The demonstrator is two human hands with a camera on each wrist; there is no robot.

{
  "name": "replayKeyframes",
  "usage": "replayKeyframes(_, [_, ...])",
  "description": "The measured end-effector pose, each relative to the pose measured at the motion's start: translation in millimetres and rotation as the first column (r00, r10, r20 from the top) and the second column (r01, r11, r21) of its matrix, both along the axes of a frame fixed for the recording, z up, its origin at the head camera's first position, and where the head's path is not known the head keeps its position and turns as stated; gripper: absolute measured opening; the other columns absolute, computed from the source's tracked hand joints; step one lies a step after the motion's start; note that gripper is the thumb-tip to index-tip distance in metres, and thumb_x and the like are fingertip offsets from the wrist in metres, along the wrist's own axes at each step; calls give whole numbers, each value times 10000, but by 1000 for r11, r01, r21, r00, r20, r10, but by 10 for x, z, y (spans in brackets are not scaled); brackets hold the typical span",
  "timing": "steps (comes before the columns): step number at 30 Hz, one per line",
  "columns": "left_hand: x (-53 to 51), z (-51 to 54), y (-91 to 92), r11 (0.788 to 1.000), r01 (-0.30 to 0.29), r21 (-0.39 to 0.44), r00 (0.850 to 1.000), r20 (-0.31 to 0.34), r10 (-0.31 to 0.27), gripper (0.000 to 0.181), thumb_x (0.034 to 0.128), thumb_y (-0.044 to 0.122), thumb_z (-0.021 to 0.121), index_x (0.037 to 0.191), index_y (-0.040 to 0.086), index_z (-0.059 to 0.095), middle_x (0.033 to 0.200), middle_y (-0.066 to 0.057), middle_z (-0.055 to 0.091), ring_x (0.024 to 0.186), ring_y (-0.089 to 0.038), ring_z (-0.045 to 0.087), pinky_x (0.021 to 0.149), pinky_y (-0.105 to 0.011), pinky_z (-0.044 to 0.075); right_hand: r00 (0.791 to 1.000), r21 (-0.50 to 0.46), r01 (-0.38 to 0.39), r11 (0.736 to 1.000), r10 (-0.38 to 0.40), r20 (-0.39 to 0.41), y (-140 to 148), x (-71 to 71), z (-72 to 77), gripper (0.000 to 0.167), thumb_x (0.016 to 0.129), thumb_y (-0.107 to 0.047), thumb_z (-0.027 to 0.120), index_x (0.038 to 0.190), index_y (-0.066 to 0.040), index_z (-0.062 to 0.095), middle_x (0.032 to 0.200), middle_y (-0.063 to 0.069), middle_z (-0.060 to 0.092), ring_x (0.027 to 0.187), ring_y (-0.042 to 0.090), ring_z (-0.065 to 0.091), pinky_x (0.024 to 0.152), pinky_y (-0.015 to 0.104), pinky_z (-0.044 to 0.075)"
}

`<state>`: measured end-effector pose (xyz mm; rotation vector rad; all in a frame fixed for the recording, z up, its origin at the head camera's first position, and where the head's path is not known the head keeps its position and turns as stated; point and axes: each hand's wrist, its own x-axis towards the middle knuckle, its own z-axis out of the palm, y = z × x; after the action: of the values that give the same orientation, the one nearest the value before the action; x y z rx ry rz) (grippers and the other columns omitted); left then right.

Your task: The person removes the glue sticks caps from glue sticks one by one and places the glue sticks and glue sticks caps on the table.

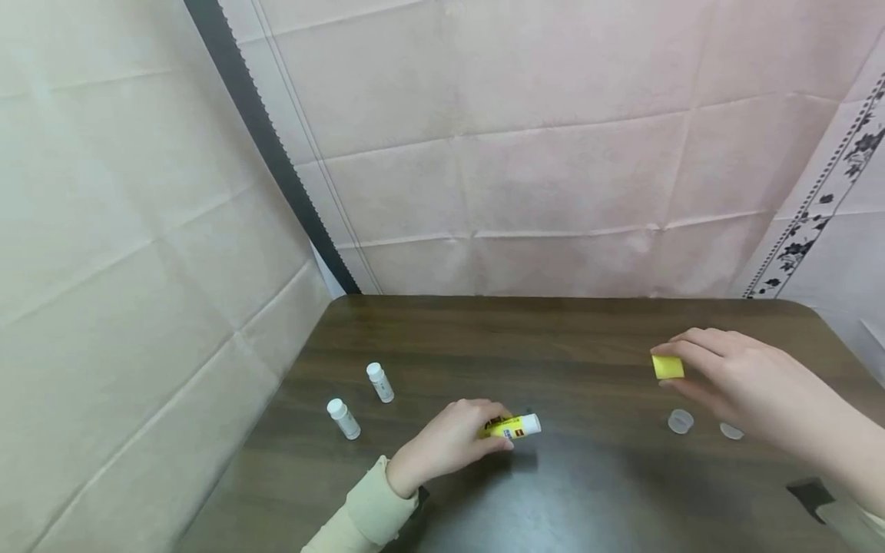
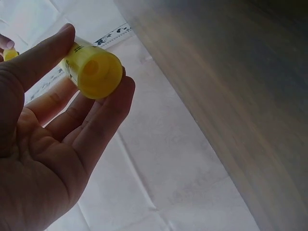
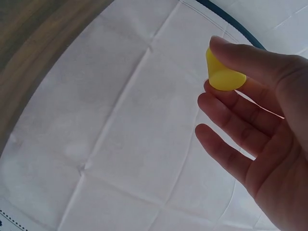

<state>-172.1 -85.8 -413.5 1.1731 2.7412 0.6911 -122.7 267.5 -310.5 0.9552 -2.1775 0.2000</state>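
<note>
My left hand [image 1: 449,442] grips a yellow glue stick [image 1: 515,427] with a dark-printed label, tilted above the table, its white end pointing right. In the left wrist view the yellow end of the glue stick [image 2: 98,74] faces the camera, with thumb and fingers around it. Off to the right, my right hand [image 1: 747,376] pinches a small yellow cap [image 1: 667,366] between thumb and fingers, apart from the glue stick. The right wrist view shows that cap [image 3: 227,78] widening toward its rounded lower end, while the other fingers stay spread away from it.
Two small white bottles, a farther one [image 1: 380,382] and a nearer one [image 1: 343,418], are on the left of the brown table [image 1: 553,330]. Two translucent discs [image 1: 681,421] lie below my right hand, one partly hidden. Pale cloth [image 1: 553,177] hangs behind the table.
</note>
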Motion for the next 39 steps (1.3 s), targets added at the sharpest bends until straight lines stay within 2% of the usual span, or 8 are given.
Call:
replayKeyframes(10, [7, 33, -16, 997, 5, 71, 1000, -31, -2, 302, 904, 298, 778, 1144, 127, 713, 949, 105, 661, 748, 5, 543, 678, -153, 461, 997, -117, 66, 991, -61, 48, 132, 28, -93, 635, 1029, -637, 335, 1060, -131, 717, 981, -90, 701, 935, 24, 597, 875, 90, 386])
replayKeyframes(15, [6, 19, -34, 995, 5, 103, 1000, -31, -1, 313, 902, 297, 780, 1155, 126, 711, 976, 93, 677, 762, 6, 555, 692, -150, 470, 983, -221, 156, 963, -128, 134, 298, 69, -140, 494, 951, -602, 577, 1087, -148, 718, 979, -50, 708, 1024, -157, 494, 878, 47, 342])
replayKeyframes(20, [9, 5, -51, 994, -2, 105, 1000, -18, 4, 327, 900, 310, 779, 1161, 124, 710, 992, 89, 682, 774, 8, 556, 703, -151, 473, 982, -330, 186, 926, -163, 96, 482, 54, -194, 709, 921, -729, 483, 1061, -72, 708, 1076, -392, 569, 1023, -296, 417, 558, 197, 407])
replayKeyframes(23, [11, 4, -55, 994, -8, 105, 1000, -4, 9, 333, 899, 311, 780, 1164, 122, 710, 996, 85, 683, 779, 7, 557, 709, -152, 475, 984, -400, 174, 900, -145, 102, 584, 50, -261, 786, 903, -737, 494, 1052, 11, 685, 1172, -488, 465, 1059, -303, 415, 578, 97, 390])
replayKeyframes(27, [6, 4, -58, 994, -11, 106, 1000, 1, 11, 330, 901, 311, 777, 1163, 123, 711, 996, 85, 686, 778, 6, 561, 711, -152, 477, 986, -493, 142, 858, -78, 148, 715, 64, -390, 491, 953, -384, 704, 1022, 99, 649, 1181, -415, 530, 1056, -245, 486, 872, 13, 350])
replayKeyframes(31, [0, 3, -62, 995, -10, 104, 1000, -2, 10, 319, 903, 301, 776, 1160, 125, 712, 998, 82, 690, 778, 0, 565, 712, -151, 476, 980, -560, 159, 813, -60, 191, 843, 73, -570, 258, 753, 125, 759, 970, 112, 620, 1085, -382, 565, 984, -201, 529, 903, 15, 330])
replayKeyframes(34, [-4, 0, -68, 994, -9, 107, 1000, -1, 9, 313, 904, 295, 776, 1161, 126, 712, 999, 81, 691, 778, -4, 566, 711, -154, 476, 975, -562, 185, 806, -81, 205, 924, 70, -736, 292, 706, 134, 781, 946, 119, 615, 1044, -396, 540, 940, -213, 497, 874, 2, 323])
replayKeyframes(39, [-8, 2, -79, 993, -8, 115, 1000, 2, 8, 311, 909, 302, 771, 1163, 134, 711, 1001, 88, 688, 780, -1, 566, 713, -156, 476, 948, -460, 272, 845, -153, 280, 999, 109, -1045, 374, 644, 29, 885, 946, 63, 668, 1011, -395, 502, 876, -239, 469, 798, -2, 367])
